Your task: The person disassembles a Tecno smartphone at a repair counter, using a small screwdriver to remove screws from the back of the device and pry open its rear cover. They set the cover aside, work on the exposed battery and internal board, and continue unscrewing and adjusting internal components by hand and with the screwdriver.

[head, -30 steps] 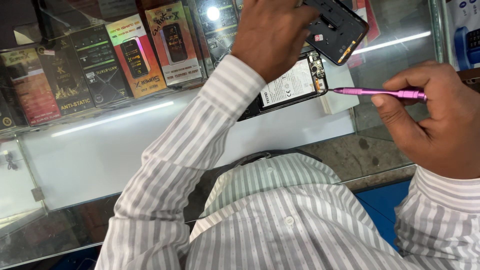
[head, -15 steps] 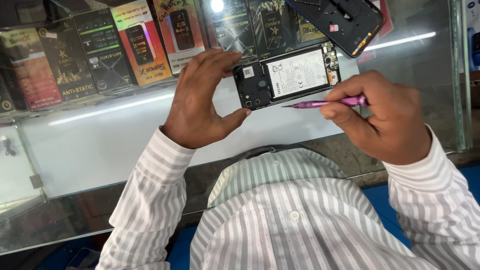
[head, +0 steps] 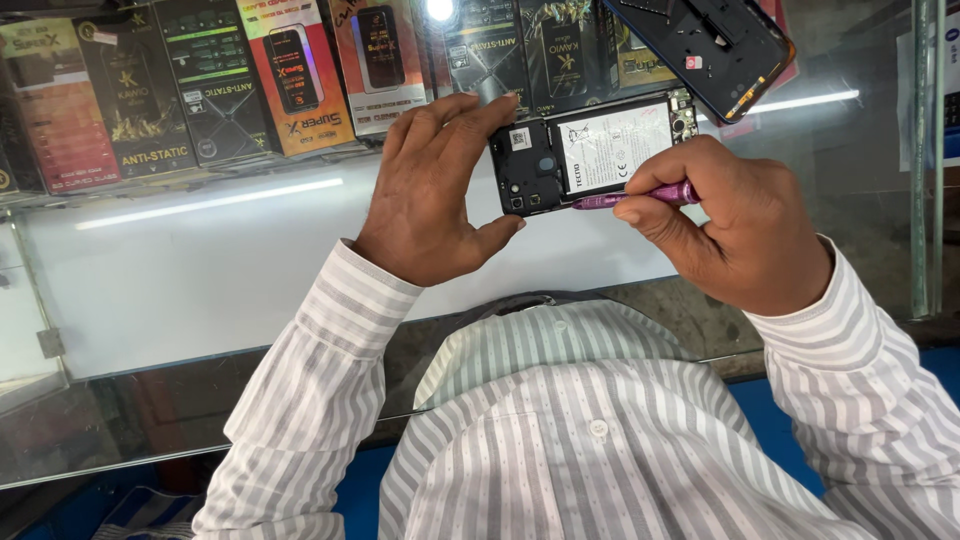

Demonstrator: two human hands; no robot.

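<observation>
One opened phone (head: 590, 150), one purple screwdriver (head: 640, 196) and one detached back cover (head: 715, 45), lying at one o'clock on the glass desk (head: 200, 270). The left hand (head: 435, 195) has its grip closed on the phone's left end, the long axis running nine to three, slightly raised rightward. The right hand (head: 735, 230) pinches the screwdriver, tip pointing to nine o'clock along the phone's lower edge.

I see my left hand (head: 435, 195) gripping the left end of the opened phone (head: 590, 150) above the glass counter (head: 200, 270), with my right hand (head: 735, 225) just right of and below it. The screwdriver (head: 640, 196) in my right hand lies along the phone's lower edge, its tip touching there. The detached back cover (head: 705, 50) rests on the counter behind and right of the phone, and the boxed packs (head: 240, 80) stand in a row to the left behind it, under the glass.
</observation>
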